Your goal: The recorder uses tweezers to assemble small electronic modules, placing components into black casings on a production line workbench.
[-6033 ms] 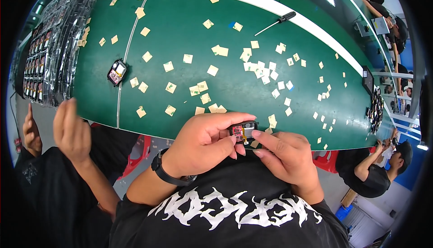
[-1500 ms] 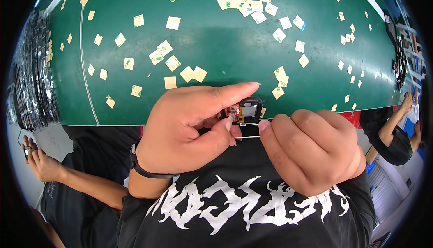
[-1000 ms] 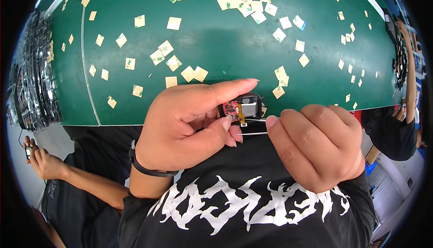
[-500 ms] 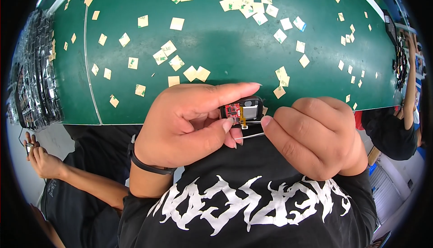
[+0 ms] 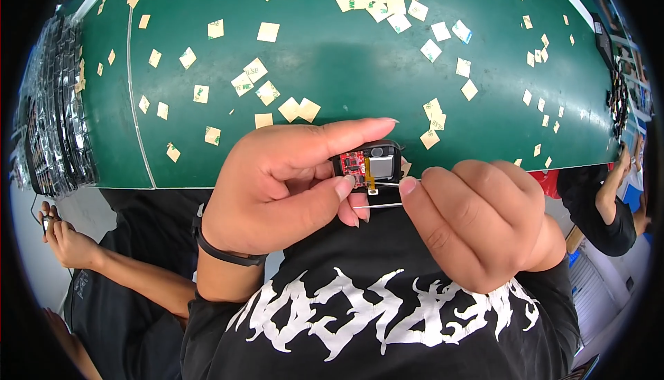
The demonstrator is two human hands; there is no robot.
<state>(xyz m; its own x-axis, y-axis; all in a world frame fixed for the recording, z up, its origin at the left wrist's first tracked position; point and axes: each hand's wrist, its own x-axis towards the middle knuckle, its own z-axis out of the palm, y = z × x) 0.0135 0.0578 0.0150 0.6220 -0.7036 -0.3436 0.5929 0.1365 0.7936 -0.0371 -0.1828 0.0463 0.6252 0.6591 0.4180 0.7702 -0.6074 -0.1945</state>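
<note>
My left hand [image 5: 283, 186] grips a small black electronic device [image 5: 399, 152] between thumb and fingers, its inside facing up. A red circuit board [image 5: 353, 163], a silver rectangular part [image 5: 380, 166] and a yellow-brown ribbon cable [image 5: 369, 170] show in the case. The cable's end sticks out past the near edge. In my closed right hand [image 5: 477, 221] are thin metal tweezers [image 5: 384, 206], pointing left. One prong lies along the device's near edge; the other is apart, lower down. Whether the tips touch the cable is too small to tell.
Many cream square stickers [image 5: 268, 32] are scattered over the green table [image 5: 332, 79]. Stacked black parts in clear plastic [image 5: 59, 103] stand at the left edge. Dark items [image 5: 617, 100] lie at the right. A co-worker's hands [image 5: 69, 242] hold a small object at left; another person [image 5: 598, 207] is at right.
The lower tweezer prong has turned from slanted to nearly level, and my right hand has dropped slightly. The device remains in my left hand. The right-hand co-worker's arm has moved lower.
</note>
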